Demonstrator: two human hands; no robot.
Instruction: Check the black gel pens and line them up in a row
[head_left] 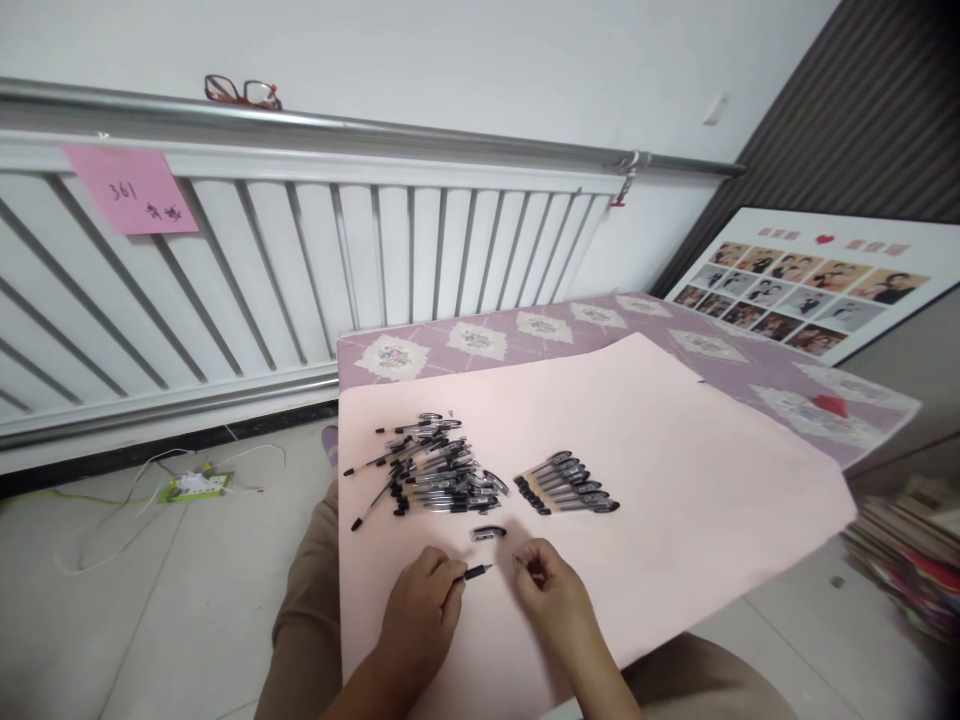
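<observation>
My left hand (424, 606) is closed round an uncapped pen (475, 572), its black grip and fine tip pointing right. Just across from that tip, my right hand (546, 578) pinches something tiny at its fingertips, too small to name. A loose black and clear pen cap (488, 534) lies on the pink sheet just beyond my hands. Farther back on the left is a jumbled heap of pens and caps (439, 478). To its right, several capped pens (568, 484) lie side by side in a slanting row.
The pink sheet (720, 470) covers a table with a purple patterned cloth (544, 326). Behind stands a white radiator (390, 245) with a pink note (132, 190); glasses (241, 92) rest on its pipe. A photo board (795, 285) leans at right. A power strip (196, 486) lies on the floor.
</observation>
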